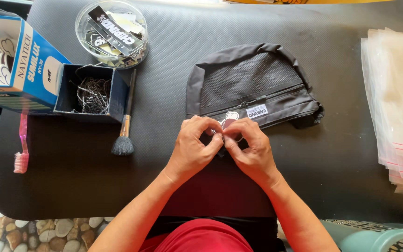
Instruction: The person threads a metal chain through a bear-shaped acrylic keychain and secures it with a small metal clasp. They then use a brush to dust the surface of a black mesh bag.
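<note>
A black pouch [253, 84] with a mesh front panel and a zip lies on the dark mat [164, 51]. My left hand [193, 147] and my right hand [253, 149] meet just below its zip. Their fingertips pinch a small red and white tag [229, 120] that hangs at the pouch's front edge. The fingers hide most of the tag and how it is attached.
A small black box of ball chains [92, 93] and a blue carton [12, 60] sit at the left. A round clear tub of labels [112, 32] is behind them. A makeup brush [126, 121], a pink toothbrush [22, 149] and stacked clear zip bags [397, 102] lie around.
</note>
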